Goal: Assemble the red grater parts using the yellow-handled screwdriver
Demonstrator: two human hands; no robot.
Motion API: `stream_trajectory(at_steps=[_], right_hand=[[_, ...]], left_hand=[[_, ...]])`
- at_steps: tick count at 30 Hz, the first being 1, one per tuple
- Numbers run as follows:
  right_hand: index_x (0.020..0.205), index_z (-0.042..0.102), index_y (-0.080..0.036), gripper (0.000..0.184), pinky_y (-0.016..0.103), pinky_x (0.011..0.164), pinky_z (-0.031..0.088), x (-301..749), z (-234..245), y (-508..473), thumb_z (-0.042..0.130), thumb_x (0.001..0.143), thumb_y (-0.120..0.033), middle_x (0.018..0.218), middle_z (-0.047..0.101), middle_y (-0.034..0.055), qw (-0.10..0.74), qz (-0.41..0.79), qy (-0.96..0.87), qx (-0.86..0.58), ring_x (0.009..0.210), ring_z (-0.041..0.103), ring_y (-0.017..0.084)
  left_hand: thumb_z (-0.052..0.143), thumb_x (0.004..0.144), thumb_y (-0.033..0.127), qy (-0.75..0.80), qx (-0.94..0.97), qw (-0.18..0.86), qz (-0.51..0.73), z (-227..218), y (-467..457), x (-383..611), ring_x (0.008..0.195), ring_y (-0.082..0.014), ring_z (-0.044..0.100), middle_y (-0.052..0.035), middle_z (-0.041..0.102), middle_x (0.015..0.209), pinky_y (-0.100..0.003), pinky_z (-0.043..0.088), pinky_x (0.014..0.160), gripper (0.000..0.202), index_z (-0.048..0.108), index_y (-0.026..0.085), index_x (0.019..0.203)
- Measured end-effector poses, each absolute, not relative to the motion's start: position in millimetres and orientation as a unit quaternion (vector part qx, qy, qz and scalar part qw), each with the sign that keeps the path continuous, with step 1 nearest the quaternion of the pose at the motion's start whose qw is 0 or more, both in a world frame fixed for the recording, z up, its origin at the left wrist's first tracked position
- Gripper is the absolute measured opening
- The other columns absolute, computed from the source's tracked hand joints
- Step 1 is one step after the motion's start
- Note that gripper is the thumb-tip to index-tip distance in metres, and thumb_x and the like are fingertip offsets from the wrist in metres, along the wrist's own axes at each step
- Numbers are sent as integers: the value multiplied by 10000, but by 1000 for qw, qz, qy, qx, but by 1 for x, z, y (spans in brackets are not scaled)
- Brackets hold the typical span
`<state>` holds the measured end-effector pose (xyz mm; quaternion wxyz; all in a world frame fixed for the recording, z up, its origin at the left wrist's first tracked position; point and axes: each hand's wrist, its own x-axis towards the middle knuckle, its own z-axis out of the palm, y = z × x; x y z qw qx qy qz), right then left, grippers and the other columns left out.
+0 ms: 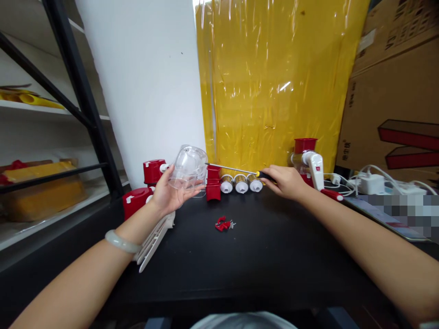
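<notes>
A clear plastic cup-like housing (190, 163) rests tilted in my left hand (173, 191), thumb on one side and fingers beneath it. My right hand (283, 180) grips a screwdriver (236, 169) by its black and yellow handle. The thin shaft points left, its tip close to the clear housing; whether it touches cannot be told. Small red plastic pieces (223, 224) lie on the black table (260, 256) below, with several small screws (232, 224) beside them.
Behind stand red open parts (213, 189) and several gold cylinders with white ends (241, 183). Red housings (135, 201) and white slatted pieces (156, 240) sit left. A white-handled device (314, 169), cables, a white adapter (372, 183) and a tablet (391, 219) are right.
</notes>
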<state>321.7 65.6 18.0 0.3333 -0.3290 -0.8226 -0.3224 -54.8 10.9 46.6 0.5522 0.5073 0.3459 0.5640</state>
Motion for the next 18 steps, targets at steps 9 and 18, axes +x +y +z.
stream_trajectory(at_steps=[9, 18], right_hand=[[1114, 702, -149, 366, 307, 682, 479, 317, 16, 61, 451, 1020, -398, 879, 735, 106, 364, -344, -807, -313, 777, 685, 205], [1138, 684, -164, 365, 307, 717, 488, 317, 15, 64, 439, 1025, -411, 971, 756, 110, 370, -325, -800, -344, 865, 711, 220]], left_hand=[[490, 845, 725, 364, 528, 524, 560, 49, 9, -54, 1101, -381, 715, -265, 722, 1146, -414, 644, 832, 799, 608, 78, 1299], [531, 865, 695, 383, 516, 481, 596, 49, 6, -47, 1045, -360, 737, -212, 735, 1133, -439, 623, 839, 642, 646, 130, 1146]])
